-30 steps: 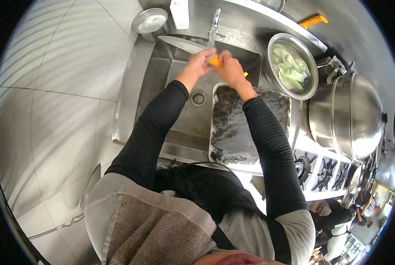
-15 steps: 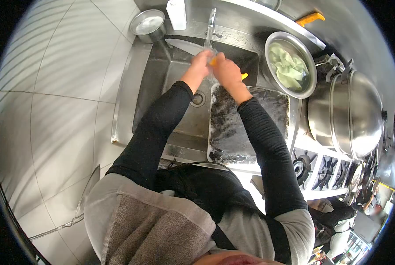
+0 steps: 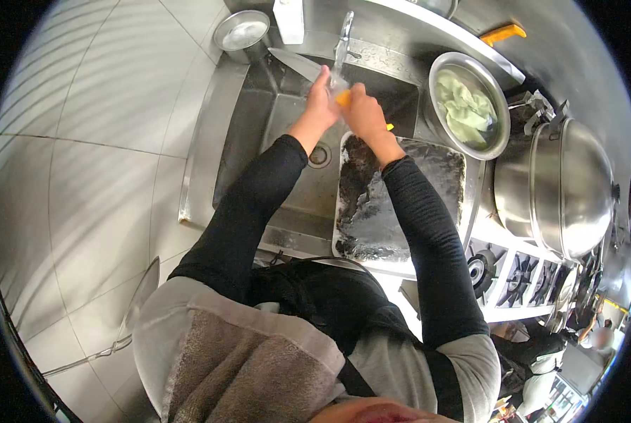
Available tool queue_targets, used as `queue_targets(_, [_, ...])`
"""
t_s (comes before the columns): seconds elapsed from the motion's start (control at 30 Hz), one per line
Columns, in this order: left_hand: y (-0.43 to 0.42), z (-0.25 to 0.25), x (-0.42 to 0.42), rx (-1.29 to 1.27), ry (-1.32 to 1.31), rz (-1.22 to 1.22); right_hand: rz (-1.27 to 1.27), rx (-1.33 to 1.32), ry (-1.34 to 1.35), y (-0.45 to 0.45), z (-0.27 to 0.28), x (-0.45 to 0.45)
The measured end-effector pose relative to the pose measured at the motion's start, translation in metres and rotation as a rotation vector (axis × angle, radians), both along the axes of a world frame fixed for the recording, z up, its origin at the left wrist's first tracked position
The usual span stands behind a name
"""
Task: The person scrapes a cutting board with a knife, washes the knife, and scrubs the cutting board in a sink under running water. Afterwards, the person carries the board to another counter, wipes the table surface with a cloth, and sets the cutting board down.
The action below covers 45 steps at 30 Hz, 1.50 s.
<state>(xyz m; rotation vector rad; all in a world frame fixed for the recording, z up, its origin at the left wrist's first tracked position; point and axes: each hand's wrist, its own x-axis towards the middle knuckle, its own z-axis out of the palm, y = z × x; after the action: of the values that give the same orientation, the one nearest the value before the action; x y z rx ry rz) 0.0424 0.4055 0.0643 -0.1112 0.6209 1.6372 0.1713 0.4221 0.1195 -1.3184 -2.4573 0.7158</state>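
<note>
A large knife is held slantwise under the running tap [image 3: 343,46], its wide blade [image 3: 294,64] pointing up and left over the sink. My right hand [image 3: 366,116] is closed around its yellow handle [image 3: 343,98]; the handle's end pokes out beyond the palm. Against the blade near the handle lies my left hand [image 3: 319,107], thumb stretched up and apart; splashing water blurs its other fingertips. Below my hands is the metal sink [image 3: 294,151] with its round drain. A dark-stained rectangular tray or board [image 3: 386,204] rests across the sink's right part.
At the right stands a metal bowl [image 3: 502,116] with a pale green cloth-like thing [image 3: 463,106] in water. Beyond it are a big lidded steel pot [image 3: 548,187] and gas burners [image 3: 481,271]. A metal pot [image 3: 243,35] and white carton [image 3: 288,21] stand behind the sink.
My left hand has turned, with its thumb now raised along the blade. The knife's tip has shifted slightly up; my right hand still grips the handle. The whole view has shifted slightly.
</note>
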Motion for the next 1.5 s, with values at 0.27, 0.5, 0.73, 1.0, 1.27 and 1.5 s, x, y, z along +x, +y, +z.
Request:
queue_targets(0.27, [0.001, -0.023, -0.022, -0.176, 0.352, -0.252, 0.089, 0.016, 0.123, 0.009, -0.011, 0.014])
queue_targets(0.5, [0.005, -0.017, -0.062, -0.394, 0.296, -0.161, 0.095, 0.037, 0.038, -0.002, 0.021, 0.096])
queue_targets(0.73, [-0.009, -0.029, -0.038, -0.412, 0.814, 0.083, -0.27, -1.068, 0.423, -0.024, 0.057, 0.184])
queue_targets(1.0, [-0.026, 0.045, 0.032, -0.164, 0.883, 0.07, -0.153, -0.734, 0.556, -0.014, 0.024, 0.169])
queue_targets(1.27, [0.038, 0.099, -0.042, -0.091, 1.634, 0.52, -0.131, 0.005, -0.314, -0.067, 0.057, 0.196])
queue_targets(1.5, [0.069, 0.12, -0.112, -0.048, 2.687, 0.324, -0.104, 0.215, -0.007, -0.128, 0.085, 0.279])
